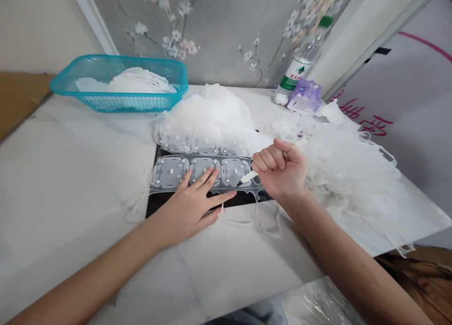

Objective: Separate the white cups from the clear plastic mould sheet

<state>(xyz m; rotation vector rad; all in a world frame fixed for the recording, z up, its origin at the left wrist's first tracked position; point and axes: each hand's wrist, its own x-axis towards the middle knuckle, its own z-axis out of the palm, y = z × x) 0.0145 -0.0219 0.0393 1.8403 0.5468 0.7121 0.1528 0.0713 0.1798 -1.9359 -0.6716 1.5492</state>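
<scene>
Left hand [192,205] flat with spread fingers, pressing the translucent silicone sheet [197,172] on the black mat [160,205], right hand [282,169] clenched around a small knife [249,176], tip on the sheet just beside the left fingertips, white trimmings pile [346,169] beyond the fist, teal basket [120,82] far behind.

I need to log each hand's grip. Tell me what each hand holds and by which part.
The right hand is fisted around the handle of a small white knife, blade tip on the translucent silicone sheet. The left hand holds nothing; it presses flat on that sheet.

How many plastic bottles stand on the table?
1. The plastic bottle, with a green cap, stands at the table's far edge behind the purple pack. Others may be hidden.
</scene>
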